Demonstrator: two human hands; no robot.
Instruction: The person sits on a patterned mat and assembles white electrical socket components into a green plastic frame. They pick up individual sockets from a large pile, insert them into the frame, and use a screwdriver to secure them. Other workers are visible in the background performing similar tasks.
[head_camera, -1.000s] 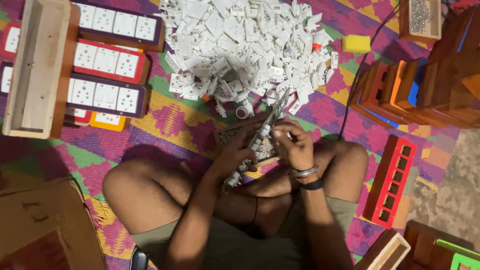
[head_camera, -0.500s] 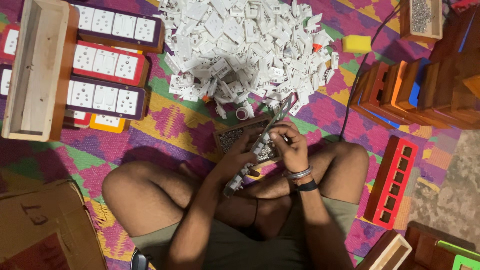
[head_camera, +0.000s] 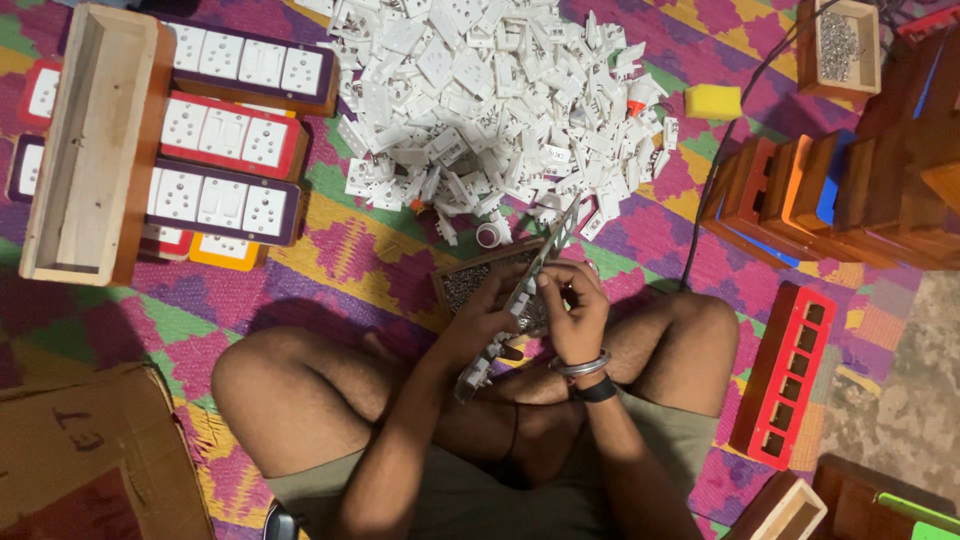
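A: Head view, the only one. Containers first. We log a small wooden tray (head_camera: 470, 283) on the mat just ahead of the crossed legs, filled with small grey screws. A second screw box (head_camera: 839, 45) sits top right, also holding grey bits. Long wooden trough (head_camera: 88, 150) at left looks bare inside.

B: Agreed. Under and beside the trough we see boards with white switches (head_camera: 222, 135), red and purple frames. A red frame (head_camera: 782, 376) with open slots lies right, wooden boxes (head_camera: 850, 190) stacked above it.

A: Hands. Our left hand (head_camera: 487, 318) is curled around a long strip (head_camera: 515, 305) of white parts, gripping it mid-length. The strip slants from the lap up toward the pile (head_camera: 490, 100) of white plastic parts.

B: Right hand (head_camera: 572, 310) is closed too, fingers pinched on the strip's upper part; whether it also holds a screw we cannot tell.

A: Edges. Knees flank the hands left and right; the pile lies near ahead. Cardboard (head_camera: 95, 460) at bottom left, a black cable (head_camera: 722, 150) running right.
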